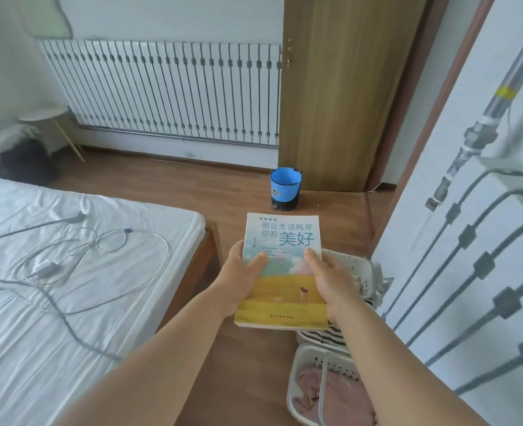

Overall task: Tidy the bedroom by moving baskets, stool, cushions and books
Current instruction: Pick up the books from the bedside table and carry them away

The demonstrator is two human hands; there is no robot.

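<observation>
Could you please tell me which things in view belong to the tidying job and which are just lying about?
Part of the job:
book, held by left hand and right hand
white baskets along the wall

Just lying about:
cables on the bed
blue bucket
side table

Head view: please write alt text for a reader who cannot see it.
Two bare hands, left hand and right hand, hold a book with a yellow cover above the wooden floor. A bed lies left, white baskets right.
</observation>
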